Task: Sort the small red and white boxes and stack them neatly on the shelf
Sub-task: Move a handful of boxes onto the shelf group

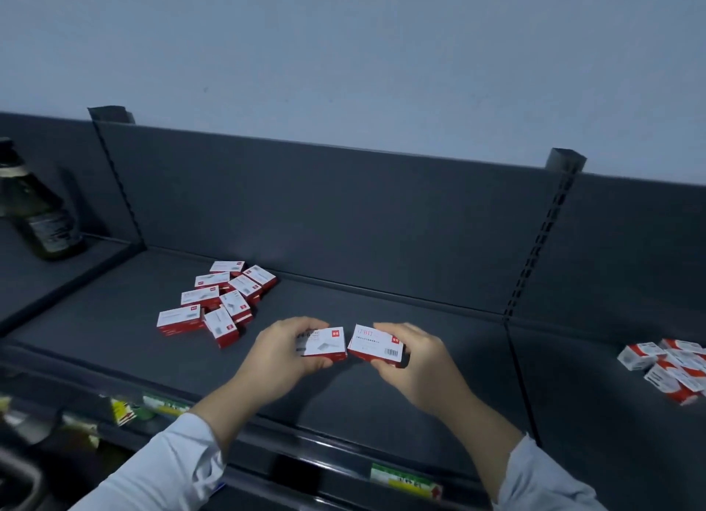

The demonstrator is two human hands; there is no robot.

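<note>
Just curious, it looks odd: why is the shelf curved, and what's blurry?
Head view: wide-angle lens bows the dark grey metal shelf; light dim, bluish; soft shadow under the right hand; dark glass bottle at left edge blurred.

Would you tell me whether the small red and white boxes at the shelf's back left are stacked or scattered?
Scattered: the small red and white boxes lie loose at mixed angles, some overlapping, not in a neat stack.

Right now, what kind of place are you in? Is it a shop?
Probably a shop. The dark metal shelf has slotted uprights, paper labels run along its front edge, and many identical red and white boxes lie on it; the left hand and right hand each hold one.
</note>
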